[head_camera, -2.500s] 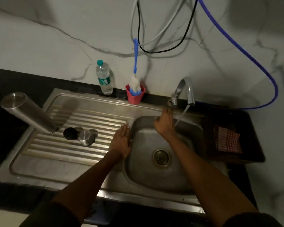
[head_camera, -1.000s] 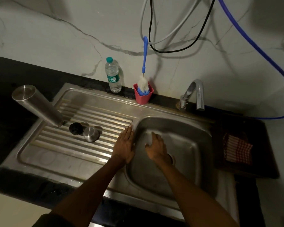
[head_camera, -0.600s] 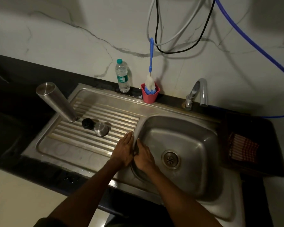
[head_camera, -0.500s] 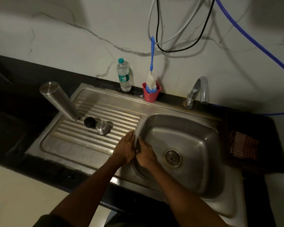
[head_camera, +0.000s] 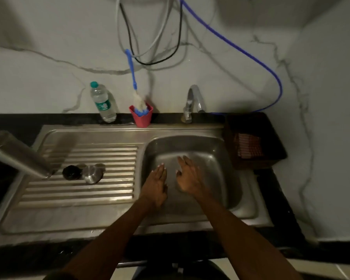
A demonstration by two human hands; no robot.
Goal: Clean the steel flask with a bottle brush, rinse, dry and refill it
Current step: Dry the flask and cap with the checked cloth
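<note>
The steel flask (head_camera: 18, 154) stands upside down at the left end of the ribbed drainboard (head_camera: 101, 190). Its black stopper (head_camera: 70, 172) and steel cap (head_camera: 93, 174) lie beside it on the ribs. The blue-handled bottle brush (head_camera: 134, 85) stands bristles-down in a red cup (head_camera: 141, 116) against the wall. A plastic water bottle (head_camera: 103, 103) stands left of the cup. My left hand (head_camera: 156, 185) and my right hand (head_camera: 187, 175) hover side by side over the sink basin (head_camera: 216, 158), palms down, fingers spread, holding nothing.
The tap (head_camera: 192, 101) rises behind the basin; no water runs from it. A dark basket (head_camera: 253, 142) holding a red checked cloth (head_camera: 249, 145) sits right of the sink. A blue hose (head_camera: 251, 55) and several cables hang on the marble wall.
My right hand left the tap, whose water has stopped, came down next to my left hand at the basin's left rim, and both hands now sit apart over the basin.
</note>
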